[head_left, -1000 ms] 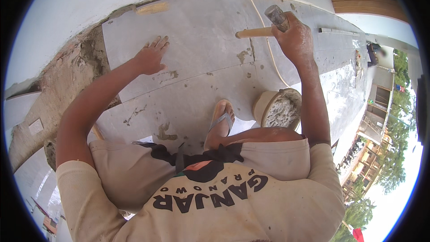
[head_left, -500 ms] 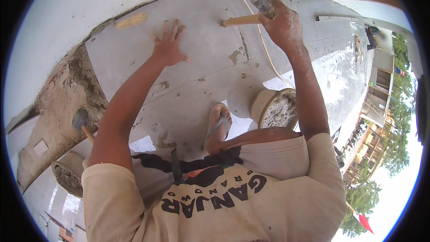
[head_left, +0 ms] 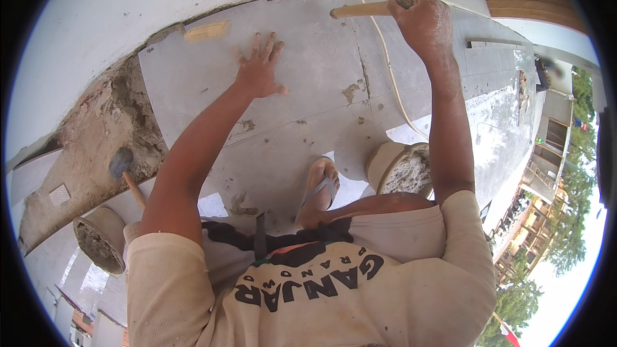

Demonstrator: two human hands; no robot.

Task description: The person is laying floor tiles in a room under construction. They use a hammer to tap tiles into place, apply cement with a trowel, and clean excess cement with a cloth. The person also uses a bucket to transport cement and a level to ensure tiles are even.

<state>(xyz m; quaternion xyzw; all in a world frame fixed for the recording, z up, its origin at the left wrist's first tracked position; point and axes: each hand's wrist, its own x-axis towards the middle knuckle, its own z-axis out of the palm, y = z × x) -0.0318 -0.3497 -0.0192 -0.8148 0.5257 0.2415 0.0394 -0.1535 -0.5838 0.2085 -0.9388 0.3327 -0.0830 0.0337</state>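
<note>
My right hand is closed around a mallet, gripping it close to its dark grey cylindrical head. The wooden handle points left, its free end over the far part of a large grey floor tile. With fingers spread, my left hand lies palm down on the same tile and holds nothing. A pale yellow strip sits on the tile near the wall, beyond my left hand. Whether the handle's end touches the tile, I cannot tell.
A pale cable crosses the tiles from the wall. A mortar bucket stands by my right forearm, another at lower left. A second mallet rests near rough bare mortar. My sandaled foot is on the floor.
The mallet's handle end has moved away from me over the tile, with my right hand. My left hand stays spread on the tile. The whole view has shifted slightly.
</note>
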